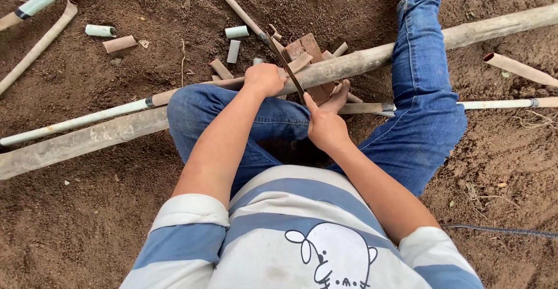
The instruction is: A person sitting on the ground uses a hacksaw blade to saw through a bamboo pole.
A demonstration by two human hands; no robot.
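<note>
Your left hand (264, 79) sits on the long pole (360, 61) lying across your legs, right hand (325, 127) just behind it, blade (288, 68) between them, cut pieces (232, 47) scattered beyond.

pole (360, 62): rough matt wood | blade (290, 74): dark dull metal | jeans (424, 91): blue denim cloth | ground (87, 219): crumbly soil
</note>
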